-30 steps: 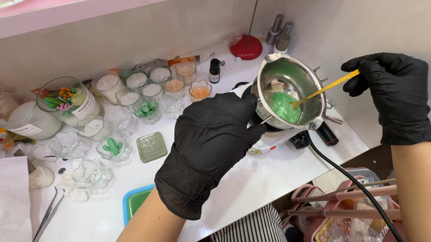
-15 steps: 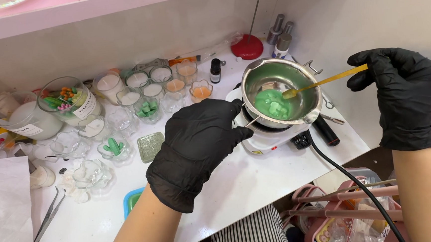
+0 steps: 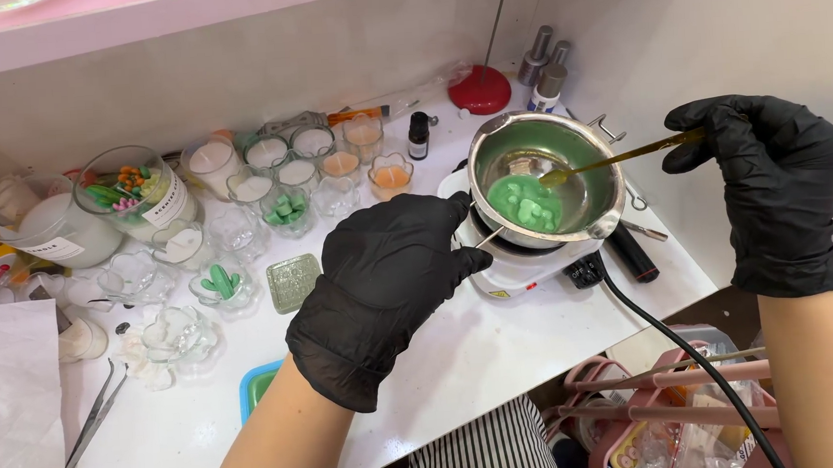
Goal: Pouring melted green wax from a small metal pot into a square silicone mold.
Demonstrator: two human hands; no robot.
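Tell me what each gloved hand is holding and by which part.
The right hand pinches a thin yellow stirring stick by its upper end. The left hand is at the metal melting pot's handle side; its grip is hidden.

You are at a small craft workstation for candle making, a hobby studio or workshop corner rather than a kitchen. Your white surface (image 3: 539, 352) is boxed in by white partition walls under a pink shelf (image 3: 134, 20). A metal melting pot (image 3: 545, 173) with green wax (image 3: 524, 201) in it sits on a compact white hot plate (image 3: 525, 271) with a black cord (image 3: 694, 362). To its left stand many small glass cups (image 3: 285, 211), some filled with white, orange or green wax, plus larger jars (image 3: 134, 189). Small dropper bottles (image 3: 418, 135), tweezers (image 3: 91, 423) and a green mould (image 3: 294, 282) lie about. You wear black disposable gloves (image 3: 386, 284).
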